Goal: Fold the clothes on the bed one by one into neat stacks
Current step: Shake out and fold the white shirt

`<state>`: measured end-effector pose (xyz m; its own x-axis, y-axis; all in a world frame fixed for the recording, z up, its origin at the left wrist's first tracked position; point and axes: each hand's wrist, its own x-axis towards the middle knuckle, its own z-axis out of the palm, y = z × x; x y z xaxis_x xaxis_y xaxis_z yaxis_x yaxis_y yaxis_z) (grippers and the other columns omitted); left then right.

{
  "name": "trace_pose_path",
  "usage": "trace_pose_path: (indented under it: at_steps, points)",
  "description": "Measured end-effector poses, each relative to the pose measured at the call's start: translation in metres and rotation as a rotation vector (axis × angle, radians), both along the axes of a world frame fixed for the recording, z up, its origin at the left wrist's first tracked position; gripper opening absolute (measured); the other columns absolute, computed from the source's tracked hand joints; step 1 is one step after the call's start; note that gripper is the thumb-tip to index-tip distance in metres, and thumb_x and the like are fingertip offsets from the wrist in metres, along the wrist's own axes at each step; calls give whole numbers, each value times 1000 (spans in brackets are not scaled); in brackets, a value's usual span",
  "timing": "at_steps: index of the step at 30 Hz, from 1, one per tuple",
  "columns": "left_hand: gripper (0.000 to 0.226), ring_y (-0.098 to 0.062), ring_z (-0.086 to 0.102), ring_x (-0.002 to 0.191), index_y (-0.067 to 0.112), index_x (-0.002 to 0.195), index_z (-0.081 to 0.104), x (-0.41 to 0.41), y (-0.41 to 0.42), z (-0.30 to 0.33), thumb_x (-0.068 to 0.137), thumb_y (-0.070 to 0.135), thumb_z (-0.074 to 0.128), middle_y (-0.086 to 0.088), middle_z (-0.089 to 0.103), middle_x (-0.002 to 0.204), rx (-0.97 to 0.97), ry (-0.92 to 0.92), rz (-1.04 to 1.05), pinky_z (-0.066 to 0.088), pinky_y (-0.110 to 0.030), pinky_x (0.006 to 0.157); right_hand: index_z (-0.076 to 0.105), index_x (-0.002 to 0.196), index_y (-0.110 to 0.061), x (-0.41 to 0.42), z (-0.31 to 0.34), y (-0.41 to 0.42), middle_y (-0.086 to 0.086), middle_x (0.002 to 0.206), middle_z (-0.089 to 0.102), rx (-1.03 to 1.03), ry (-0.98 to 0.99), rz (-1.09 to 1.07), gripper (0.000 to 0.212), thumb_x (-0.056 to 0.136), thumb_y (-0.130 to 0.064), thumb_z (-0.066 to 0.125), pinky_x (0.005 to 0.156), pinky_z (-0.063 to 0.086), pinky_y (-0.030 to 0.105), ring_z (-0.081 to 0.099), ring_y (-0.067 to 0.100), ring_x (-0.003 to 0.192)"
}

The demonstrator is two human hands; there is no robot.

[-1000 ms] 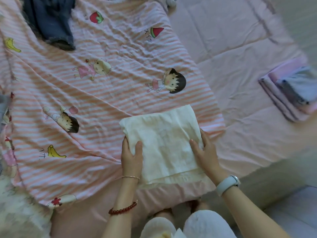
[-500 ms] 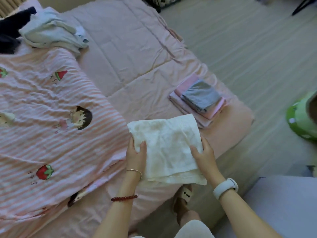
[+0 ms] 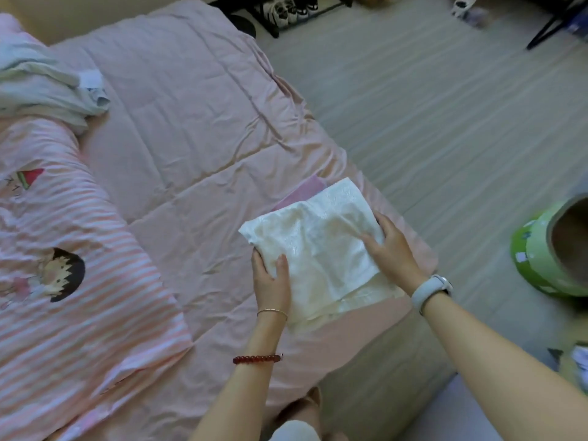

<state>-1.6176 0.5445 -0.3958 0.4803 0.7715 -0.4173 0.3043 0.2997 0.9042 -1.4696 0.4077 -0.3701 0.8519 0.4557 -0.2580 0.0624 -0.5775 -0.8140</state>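
Observation:
A folded cream-white cloth (image 3: 318,246) is held over the right corner of the pink bed (image 3: 191,138). My left hand (image 3: 270,280) grips its left edge, thumb on top. My right hand (image 3: 389,249) grips its right edge. Under the cloth a folded stack shows only as a pink corner (image 3: 305,192); the rest of the stack is hidden. At the far left edge lies a crumpled pale garment (image 3: 41,90).
A pink striped quilt (image 3: 63,265) with cartoon prints covers the bed's left side. On the striped floor to the right stands a green round container (image 3: 553,249). A shoe rack (image 3: 286,11) stands at the back. A sandalled foot (image 3: 313,399) is below.
Both hands have carried the folded cream cloth from the striped quilt rightward to above the folded stack at the bed's corner, now covering the grey and pink pieces. The view swung right.

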Motion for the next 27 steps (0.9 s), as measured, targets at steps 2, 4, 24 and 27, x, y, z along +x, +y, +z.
trace_pose_path:
  at_steps: [2, 4, 24, 27]
  points:
    - [49, -14, 55, 113, 28, 138, 36, 19, 1, -9, 92, 19, 52, 8, 54, 124, -34, -14, 30, 48, -36, 94, 45, 134, -19, 22, -7, 6, -16, 120, 49, -14, -19, 31, 47, 89, -9, 53, 89, 35, 19, 47, 3, 107]
    - [50, -14, 53, 115, 26, 139, 34, 35, 1, -20, 93, 18, 51, 7, 53, 127, -66, -10, 61, 47, -36, 95, 44, 135, -19, 42, -18, 12, -19, 118, 47, -39, -14, 55, 49, 89, -7, 53, 90, 33, 18, 44, 1, 108]
    - [68, -27, 34, 132, 16, 146, 22, 92, -18, -121, 88, 16, 59, -12, 33, 144, 107, 455, 316, 33, -49, 108, 34, 142, -18, 146, -144, 3, -9, 133, 43, -121, 94, 403, 56, 89, -9, 52, 103, 30, 23, 38, 7, 124]
    - [63, -33, 32, 132, 15, 141, 32, 102, -34, -100, 83, 33, 51, -18, 40, 142, 707, 672, 60, 29, -52, 105, 40, 133, -27, 137, -143, -24, -13, 121, 43, -84, 71, 279, 47, 91, -10, 51, 94, 41, 27, 46, 5, 110]
